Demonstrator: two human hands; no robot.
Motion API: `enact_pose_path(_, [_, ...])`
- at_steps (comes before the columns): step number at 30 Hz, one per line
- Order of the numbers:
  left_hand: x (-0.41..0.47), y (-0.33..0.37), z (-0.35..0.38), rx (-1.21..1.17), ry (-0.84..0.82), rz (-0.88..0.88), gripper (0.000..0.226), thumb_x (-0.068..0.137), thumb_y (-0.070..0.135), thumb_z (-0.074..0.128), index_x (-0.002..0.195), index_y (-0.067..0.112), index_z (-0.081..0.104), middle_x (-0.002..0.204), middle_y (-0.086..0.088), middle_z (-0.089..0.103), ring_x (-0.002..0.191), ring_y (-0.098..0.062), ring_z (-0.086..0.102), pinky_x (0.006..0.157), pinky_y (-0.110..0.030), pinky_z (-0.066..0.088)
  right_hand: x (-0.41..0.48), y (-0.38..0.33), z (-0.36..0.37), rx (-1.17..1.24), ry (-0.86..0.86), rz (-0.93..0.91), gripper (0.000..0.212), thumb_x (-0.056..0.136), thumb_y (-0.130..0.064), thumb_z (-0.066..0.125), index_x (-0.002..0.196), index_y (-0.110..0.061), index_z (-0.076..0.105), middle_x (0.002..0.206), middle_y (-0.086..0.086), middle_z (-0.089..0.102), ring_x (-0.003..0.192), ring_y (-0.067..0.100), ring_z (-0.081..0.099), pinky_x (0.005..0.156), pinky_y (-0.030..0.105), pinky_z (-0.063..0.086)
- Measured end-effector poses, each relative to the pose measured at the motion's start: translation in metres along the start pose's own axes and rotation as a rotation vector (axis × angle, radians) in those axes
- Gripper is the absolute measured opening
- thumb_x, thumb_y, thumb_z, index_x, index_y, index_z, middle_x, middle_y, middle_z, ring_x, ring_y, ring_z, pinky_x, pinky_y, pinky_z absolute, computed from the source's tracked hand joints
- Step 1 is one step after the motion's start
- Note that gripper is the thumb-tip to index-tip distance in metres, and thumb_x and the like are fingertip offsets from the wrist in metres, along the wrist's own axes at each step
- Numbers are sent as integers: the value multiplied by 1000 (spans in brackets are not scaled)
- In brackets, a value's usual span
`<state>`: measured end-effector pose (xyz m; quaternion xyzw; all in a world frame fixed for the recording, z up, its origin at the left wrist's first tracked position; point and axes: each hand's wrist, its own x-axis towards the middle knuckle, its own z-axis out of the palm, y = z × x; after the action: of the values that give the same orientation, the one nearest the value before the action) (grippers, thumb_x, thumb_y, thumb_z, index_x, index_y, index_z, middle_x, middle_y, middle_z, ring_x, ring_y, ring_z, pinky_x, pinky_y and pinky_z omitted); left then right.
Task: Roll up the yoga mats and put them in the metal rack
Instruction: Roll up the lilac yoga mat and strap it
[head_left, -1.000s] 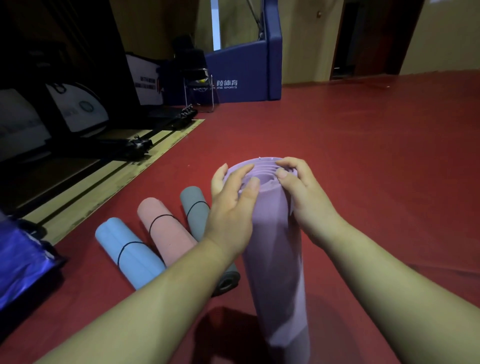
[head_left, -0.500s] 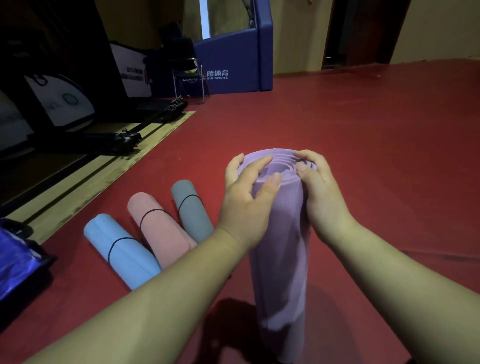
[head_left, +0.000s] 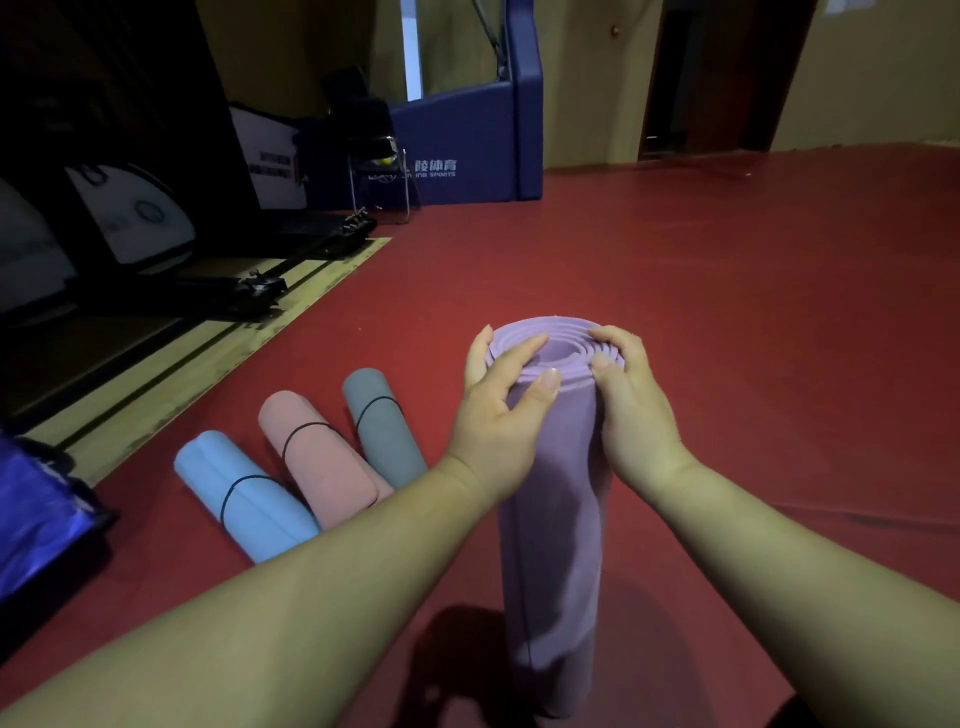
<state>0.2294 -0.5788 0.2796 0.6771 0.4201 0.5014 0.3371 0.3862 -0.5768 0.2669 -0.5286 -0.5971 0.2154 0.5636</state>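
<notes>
A rolled purple yoga mat (head_left: 553, 519) stands upright on the red floor in front of me. My left hand (head_left: 498, 415) grips its top from the left, fingers over the rim. My right hand (head_left: 631, 410) clasps the top from the right, fingertips on the spiral end. Three rolled mats lie side by side on the floor to the left: a blue mat (head_left: 239, 493), a pink mat (head_left: 317, 457) and a grey mat (head_left: 382, 426), each with a black band around it. No metal rack is recognisable in view.
The red floor (head_left: 727, 312) stretches ahead and right. A wooden strip (head_left: 197, 364) with dark equipment borders it on the left. A blue padded unit (head_left: 467, 150) and a chair (head_left: 376, 171) stand at the back. A shiny blue bag (head_left: 36, 525) sits at far left.
The purple mat's top has straightened more upright and both hands have shifted on its rim, with my left fingers spread over the edge. The view has tilted slightly.
</notes>
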Motion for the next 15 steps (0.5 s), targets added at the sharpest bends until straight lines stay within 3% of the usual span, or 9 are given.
enact_pose_path(2, [-3,-1,-13,29,-38,-12,46,101,29,60,146,32,49,167,2,12,135,21,14,102,6,13,0,-5,4,-146,-12,-78,38,89,-47,38,118,-33,57,149,0,41,142,9,33,106,5,22])
enact_pose_path(3, [-4,-1,-22,41,-67,-24,50,101,33,59,149,35,44,168,3,10,135,23,11,105,2,13,0,-9,9,-215,-21,-163,42,90,-45,36,118,-27,61,152,6,38,146,13,29,113,15,22])
enact_pose_path(5, [-4,-5,-45,31,-115,-91,54,103,34,55,152,43,34,169,4,3,144,13,6,115,-13,11,0,-20,24,-321,-40,-375,44,95,-31,34,122,-14,64,145,9,51,144,24,37,119,37,28])
enact_pose_path(8, [-6,-15,-93,-42,-140,-275,64,101,46,52,156,49,19,168,12,11,153,-8,14,124,-42,22,0,-41,59,-414,-139,-535,46,94,-28,38,130,-11,60,122,1,68,134,28,50,114,46,35])
enact_pose_path(10, [-12,-25,-139,-213,-64,-453,69,97,56,50,155,53,13,153,24,40,143,-15,42,113,-54,39,0,-57,92,-477,-250,-611,48,94,-36,42,131,-13,60,115,-1,69,122,23,55,111,46,37])
enact_pose_path(12, [-24,-41,-192,-379,23,-573,68,96,62,47,156,51,15,136,29,55,124,-16,62,103,-52,48,0,-73,133,-523,-362,-691,49,93,-45,44,127,-15,62,107,-1,70,106,23,58,103,42,40])
enact_pose_path(15, [-59,-76,-265,-427,119,-621,66,98,66,38,157,46,19,139,19,60,119,-23,66,85,-42,50,-5,-89,205,-534,-500,-765,51,92,-56,47,117,-16,66,94,-1,70,88,28,61,86,39,42])
